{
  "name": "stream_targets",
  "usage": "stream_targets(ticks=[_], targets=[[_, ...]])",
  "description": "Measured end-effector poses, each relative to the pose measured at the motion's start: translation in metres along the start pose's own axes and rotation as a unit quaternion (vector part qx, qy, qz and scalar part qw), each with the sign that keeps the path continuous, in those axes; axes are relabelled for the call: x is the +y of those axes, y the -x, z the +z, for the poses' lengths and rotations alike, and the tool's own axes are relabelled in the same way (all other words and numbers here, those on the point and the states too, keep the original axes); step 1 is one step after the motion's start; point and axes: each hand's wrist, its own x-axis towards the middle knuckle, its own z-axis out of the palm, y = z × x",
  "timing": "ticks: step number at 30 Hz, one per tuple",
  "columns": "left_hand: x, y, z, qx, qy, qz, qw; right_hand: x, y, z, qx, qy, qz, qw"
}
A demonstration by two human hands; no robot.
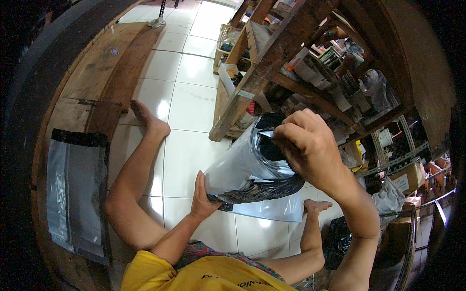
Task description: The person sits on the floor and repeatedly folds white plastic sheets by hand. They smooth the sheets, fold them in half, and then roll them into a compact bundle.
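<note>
Silver roll [228,169] looks mostly wound

Bench [97,72] at 10 o'clock. Roll's dead centre; pale sheet [272,208] around 5 seems left unrolled, can't tell if it's attached. Right hand [306,140] has fingers clamped on the roll's rim, left hand [204,200] lies open against its side.

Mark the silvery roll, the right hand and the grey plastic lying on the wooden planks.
silvery roll [238,167]: head view, middle of its pale outer side
right hand [309,140]: head view, back of the hand
grey plastic [77,194]: head view, middle of its upper face
</note>
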Motion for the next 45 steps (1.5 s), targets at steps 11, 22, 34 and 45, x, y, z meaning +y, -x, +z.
stream_targets(ticks=[11,22,34,45], targets=[[-0.004,0.001,0.0,-0.01,-0.018,-0.008,1.0,-0.015,-0.005,-0.035,-0.181,-0.087,0.013,0.98],[-0.009,0.002,0.005,0.013,0.025,-0.016,0.999,-0.001,-0.03,-0.02,-0.25,-0.162,0.067,0.952],[0.004,0.002,0.002,0.021,-0.017,0.042,0.999,0.008,-0.03,0.002,-0.241,-0.048,-0.116,0.962],[0.001,0.0,0.005,0.021,-0.008,0.028,0.999,0.012,-0.015,0.001,-0.217,0.014,0.08,0.973]])
